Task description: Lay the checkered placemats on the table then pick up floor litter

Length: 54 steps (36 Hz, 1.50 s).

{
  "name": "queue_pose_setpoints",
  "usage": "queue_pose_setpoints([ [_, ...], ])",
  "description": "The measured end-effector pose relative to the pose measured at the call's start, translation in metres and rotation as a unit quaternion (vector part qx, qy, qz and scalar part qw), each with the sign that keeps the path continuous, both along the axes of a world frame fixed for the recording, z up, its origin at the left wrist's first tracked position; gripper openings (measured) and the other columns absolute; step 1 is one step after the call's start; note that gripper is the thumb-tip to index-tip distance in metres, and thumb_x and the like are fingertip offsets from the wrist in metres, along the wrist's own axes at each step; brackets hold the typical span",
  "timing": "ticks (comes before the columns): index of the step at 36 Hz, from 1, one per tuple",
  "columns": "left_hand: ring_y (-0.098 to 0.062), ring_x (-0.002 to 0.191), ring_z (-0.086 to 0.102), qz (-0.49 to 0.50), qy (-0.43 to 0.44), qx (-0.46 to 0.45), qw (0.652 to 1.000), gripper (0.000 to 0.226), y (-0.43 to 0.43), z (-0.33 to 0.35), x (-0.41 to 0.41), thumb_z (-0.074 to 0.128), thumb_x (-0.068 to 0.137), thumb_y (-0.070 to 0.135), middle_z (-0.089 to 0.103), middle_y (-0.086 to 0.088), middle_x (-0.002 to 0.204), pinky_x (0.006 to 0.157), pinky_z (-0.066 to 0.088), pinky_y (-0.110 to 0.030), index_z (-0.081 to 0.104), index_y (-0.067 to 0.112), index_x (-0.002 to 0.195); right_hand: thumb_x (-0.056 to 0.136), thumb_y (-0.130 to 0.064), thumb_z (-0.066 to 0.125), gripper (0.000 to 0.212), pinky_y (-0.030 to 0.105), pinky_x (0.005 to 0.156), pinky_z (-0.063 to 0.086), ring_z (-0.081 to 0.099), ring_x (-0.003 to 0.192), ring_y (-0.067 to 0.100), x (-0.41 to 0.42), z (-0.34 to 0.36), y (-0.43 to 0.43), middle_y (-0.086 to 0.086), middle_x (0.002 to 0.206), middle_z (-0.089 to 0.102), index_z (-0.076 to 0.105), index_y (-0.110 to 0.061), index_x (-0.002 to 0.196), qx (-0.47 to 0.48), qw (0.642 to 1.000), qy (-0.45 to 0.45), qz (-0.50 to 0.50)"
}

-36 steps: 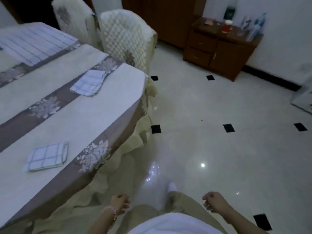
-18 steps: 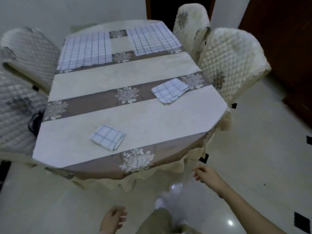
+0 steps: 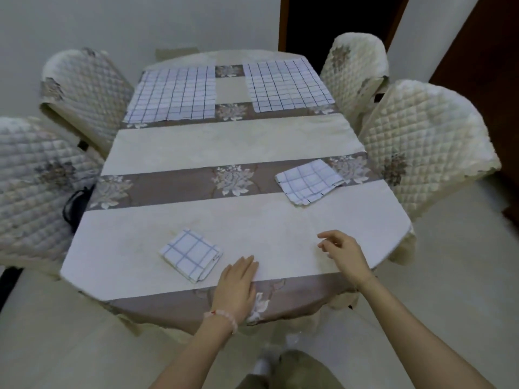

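Note:
Two checkered placemats lie spread flat at the table's far end, one on the left (image 3: 172, 95) and one on the right (image 3: 288, 87). A folded checkered placemat (image 3: 191, 254) sits near the front edge, and another folded one (image 3: 309, 181) lies toward the right side. My left hand (image 3: 236, 286) rests flat on the tablecloth just right of the near folded placemat, fingers straight. Over the cloth further right, my right hand (image 3: 344, 252) hovers with loosely curled fingers and holds nothing.
The table (image 3: 252, 217) wears a cream and brown flowered cloth. Quilted covered chairs stand at the left (image 3: 81, 88), the near left (image 3: 31, 189), the far right (image 3: 355, 71) and the right (image 3: 421, 147). A dark bag (image 3: 75, 204) sits by the left chair.
My view swung from the floor back to the table. Both hands rose from beside my legs; the left now lies flat on the cloth and the right reaches over the table.

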<state>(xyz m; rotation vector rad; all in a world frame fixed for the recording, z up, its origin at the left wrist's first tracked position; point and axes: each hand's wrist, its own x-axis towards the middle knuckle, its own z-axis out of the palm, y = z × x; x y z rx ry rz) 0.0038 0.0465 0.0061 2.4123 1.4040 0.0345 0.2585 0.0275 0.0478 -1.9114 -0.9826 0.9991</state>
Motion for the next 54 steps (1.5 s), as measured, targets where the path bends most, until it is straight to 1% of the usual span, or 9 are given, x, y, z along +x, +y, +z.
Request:
queue_pose_setpoints([
  [5,-0.013,0.105,0.067,-0.028,0.005,0.076,0.997,0.047,-0.001,0.000,0.000,0.079,0.061,0.027,0.069,0.004,0.117,0.080,0.057,-0.035,0.072,0.019,0.107,0.093,-0.010,0.050,0.026,0.029,0.082,0.044,0.059,0.097,0.023,0.021,-0.006,0.037,0.008,0.106,0.065,0.062,-0.014,0.116,0.004,0.996,-0.087,-0.009],
  [14,-0.014,0.110,0.065,0.034,0.038,0.063,0.997,0.058,-0.009,0.003,0.012,0.085,0.053,0.025,0.067,0.006,0.120,0.085,0.055,-0.042,0.071,0.019,0.109,0.091,-0.012,0.052,0.051,0.042,0.111,0.031,0.038,0.132,0.033,0.070,-0.010,0.148,0.015,0.146,0.042,0.041,-0.006,0.141,-0.024,0.981,-0.194,0.015],
  [19,-0.017,0.115,0.062,0.056,0.018,0.069,0.996,0.060,-0.012,0.003,0.016,0.082,0.058,0.018,0.065,0.003,0.125,0.105,0.031,-0.033,0.067,0.017,0.116,0.090,-0.017,0.049,0.051,0.045,0.104,0.037,0.032,0.134,0.036,0.087,-0.023,0.181,0.015,0.147,0.037,0.039,-0.009,0.139,-0.096,0.963,-0.250,0.011],
  [22,-0.017,0.117,0.061,0.070,0.016,0.060,0.996,0.060,-0.013,0.003,0.017,0.081,0.060,0.016,0.064,0.002,0.126,0.102,0.043,-0.037,0.065,0.018,0.118,0.088,-0.018,0.051,0.047,0.046,0.101,0.038,0.034,0.131,0.038,0.095,-0.027,0.188,0.017,0.142,0.042,0.046,-0.011,0.135,-0.123,0.958,-0.260,-0.009],
  [32,-0.021,0.123,0.055,0.101,-0.003,0.055,0.993,0.057,-0.018,0.002,0.022,0.074,0.068,0.009,0.060,-0.001,0.131,0.096,0.042,-0.056,0.062,0.015,0.123,0.074,-0.007,0.063,0.012,0.029,0.066,0.039,0.059,0.080,0.027,0.103,-0.030,0.164,0.013,0.081,0.061,0.068,-0.005,0.085,-0.046,0.986,-0.125,-0.098],
  [35,-0.022,0.130,0.048,0.106,-0.019,0.046,0.993,0.053,-0.020,0.000,0.023,0.066,0.076,0.007,0.055,-0.002,0.137,0.105,0.030,-0.057,0.057,0.014,0.128,0.080,-0.005,0.060,0.018,0.033,0.072,0.045,0.054,0.083,0.021,0.102,-0.022,0.151,0.009,0.087,0.059,0.066,-0.002,0.096,0.006,0.993,-0.028,-0.117],
  [41,-0.009,0.146,0.013,0.110,-0.050,-0.007,0.993,0.050,-0.017,-0.001,0.019,0.040,0.094,0.014,0.024,0.008,0.155,0.117,-0.010,-0.029,0.034,0.022,0.143,0.087,0.000,0.057,0.014,0.015,0.053,0.056,0.058,0.070,0.012,0.076,0.015,0.104,0.002,0.080,0.060,0.057,-0.005,0.101,0.091,0.977,0.154,-0.119],
  [48,-0.011,0.124,0.047,0.148,-0.228,-0.012,0.962,0.037,-0.011,0.038,0.036,0.044,0.095,0.013,0.052,0.001,0.136,0.105,0.030,-0.016,0.050,0.015,0.132,0.087,-0.005,0.060,0.011,0.017,0.058,0.056,0.064,0.069,0.011,0.045,0.043,0.044,0.003,0.084,0.067,0.064,-0.012,0.095,0.107,0.973,0.188,-0.084],
  [54,0.000,0.115,0.047,0.122,-0.350,-0.030,0.928,0.033,-0.014,0.084,0.075,0.052,0.093,0.019,0.053,0.008,0.126,0.092,0.027,0.005,0.052,0.021,0.125,0.088,-0.005,0.061,0.009,0.019,0.059,0.055,0.064,0.073,0.014,0.003,0.050,0.009,0.006,0.083,0.067,0.065,-0.013,0.091,0.094,0.976,0.195,-0.036],
])
